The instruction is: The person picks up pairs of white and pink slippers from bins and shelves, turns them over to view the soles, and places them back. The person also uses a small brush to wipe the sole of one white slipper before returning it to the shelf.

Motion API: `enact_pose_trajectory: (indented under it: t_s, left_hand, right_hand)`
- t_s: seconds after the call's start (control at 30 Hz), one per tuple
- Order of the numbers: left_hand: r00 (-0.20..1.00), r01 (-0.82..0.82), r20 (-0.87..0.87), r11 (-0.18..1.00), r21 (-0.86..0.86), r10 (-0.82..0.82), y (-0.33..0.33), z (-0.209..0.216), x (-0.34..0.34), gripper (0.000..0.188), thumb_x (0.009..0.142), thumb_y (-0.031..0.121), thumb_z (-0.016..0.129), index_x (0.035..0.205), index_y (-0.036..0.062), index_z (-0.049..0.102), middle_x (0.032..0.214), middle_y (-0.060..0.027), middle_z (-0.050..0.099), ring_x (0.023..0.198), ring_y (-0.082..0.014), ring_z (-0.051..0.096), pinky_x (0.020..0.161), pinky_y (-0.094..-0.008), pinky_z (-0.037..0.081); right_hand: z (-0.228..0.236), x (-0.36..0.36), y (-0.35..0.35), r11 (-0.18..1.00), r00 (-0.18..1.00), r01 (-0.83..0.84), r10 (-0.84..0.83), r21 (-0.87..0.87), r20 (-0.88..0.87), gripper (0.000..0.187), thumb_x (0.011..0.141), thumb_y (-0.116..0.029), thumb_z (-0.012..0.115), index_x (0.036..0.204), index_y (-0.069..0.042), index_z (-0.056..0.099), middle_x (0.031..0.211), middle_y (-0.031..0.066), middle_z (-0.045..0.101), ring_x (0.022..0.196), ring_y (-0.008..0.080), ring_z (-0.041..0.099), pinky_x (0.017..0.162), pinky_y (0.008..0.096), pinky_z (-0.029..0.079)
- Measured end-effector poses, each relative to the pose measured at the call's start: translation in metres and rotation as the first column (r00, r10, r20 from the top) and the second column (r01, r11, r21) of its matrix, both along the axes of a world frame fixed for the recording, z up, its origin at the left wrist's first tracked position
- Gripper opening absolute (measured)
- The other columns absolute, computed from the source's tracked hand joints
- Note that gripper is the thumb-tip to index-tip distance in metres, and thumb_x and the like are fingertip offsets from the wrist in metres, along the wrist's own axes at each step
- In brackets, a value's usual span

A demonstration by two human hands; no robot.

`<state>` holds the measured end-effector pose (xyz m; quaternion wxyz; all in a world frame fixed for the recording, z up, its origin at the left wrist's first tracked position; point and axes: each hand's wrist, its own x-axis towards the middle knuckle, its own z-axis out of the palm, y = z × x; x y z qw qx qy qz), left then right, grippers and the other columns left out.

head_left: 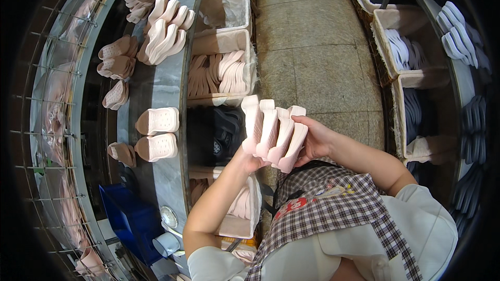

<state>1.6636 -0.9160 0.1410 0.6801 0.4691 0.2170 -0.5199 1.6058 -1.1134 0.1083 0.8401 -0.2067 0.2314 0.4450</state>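
Observation:
Several pale pink foam shoes (pixel 276 132), lined up side by side like a row, are held up in front of my body. My left hand (pixel 252 160) closes around their lower left end, its fingers partly hidden beneath them. At the right end, my right hand (pixel 314 138) presses against the outermost shoe, thumb near its top edge and the other fingers behind. On the grey bench to the left lies a pair of pale pink shoes (pixel 162 120) with small holes. Farther along that bench, more pale shoes (pixel 165 41) are stacked in slanted rows.
Cloth-lined bins of pink shoes (pixel 247 96) stand below the left bench. A blue crate (pixel 127 224) and a white cup (pixel 165 244) are at lower left. A tiled aisle (pixel 317 47) runs ahead. Bins (pixel 397 125) and racks of white and dark shoes line the right side.

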Motion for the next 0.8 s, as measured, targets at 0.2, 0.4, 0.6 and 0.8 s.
enact_pose_trajectory:
  t_s: [0.2, 0.4, 0.6, 0.8]
  left_hand:
    - [1.0, 0.022, -0.012, 0.999, 0.028, -0.022, 0.004, -0.015, 0.001, 0.043, 0.091, 0.051, 0.045, 0.114, 0.0167, 0.059, 0.102, -0.001, 0.065, 0.084, -0.0167, 0.065, 0.06, -0.0309, 0.053]
    - [0.998, -0.03, -0.051, 0.999, -0.031, 0.029, -0.004, -0.001, 0.001, 0.038, 0.094, 0.04, 0.045, 0.115, 0.0116, 0.057, 0.108, -0.0049, 0.063, 0.088, -0.019, 0.064, 0.066, -0.032, 0.054]
    - [0.997, -0.061, 0.017, 0.881, -0.469, 0.078, -0.022, 0.036, -0.003, 0.037, 0.099, 0.024, 0.038, 0.123, -0.0025, 0.048, 0.116, -0.0163, 0.057, 0.101, -0.0274, 0.06, 0.087, -0.0358, 0.051]
    - [0.961, -0.097, 0.179, 0.861, -0.499, 0.212, -0.031, 0.047, 0.018, 0.037, 0.099, 0.023, 0.038, 0.123, -0.0025, 0.048, 0.117, -0.0163, 0.057, 0.102, -0.0273, 0.059, 0.087, -0.0359, 0.051]
  right_hand:
    - [-0.001, -0.001, 0.0, 0.999, 1.0, -0.008, 0.007, -0.038, -0.013, 0.072, 0.087, -0.063, 0.035, 0.138, -0.012, 0.038, 0.136, 0.0222, 0.04, 0.122, 0.0446, 0.041, 0.095, 0.0628, 0.034]
    - [0.001, -0.001, -0.003, 1.0, 1.0, 0.002, -0.001, -0.022, 0.007, 0.069, 0.089, -0.061, 0.035, 0.138, -0.012, 0.037, 0.138, 0.0214, 0.037, 0.123, 0.0443, 0.039, 0.093, 0.0653, 0.034]
    - [0.018, 0.002, -0.001, 0.975, 0.958, 0.189, -0.157, -0.114, 0.241, 0.069, 0.093, -0.051, 0.038, 0.142, -0.005, 0.024, 0.139, 0.0237, 0.033, 0.129, 0.0389, 0.033, 0.099, 0.0583, 0.033]
    - [0.041, -0.001, 0.013, 0.776, 0.665, 0.577, -0.268, -0.253, 0.697, 0.073, 0.095, -0.041, 0.041, 0.143, 0.004, 0.01, 0.138, 0.0243, 0.032, 0.127, 0.0325, 0.036, 0.105, 0.0404, 0.032]
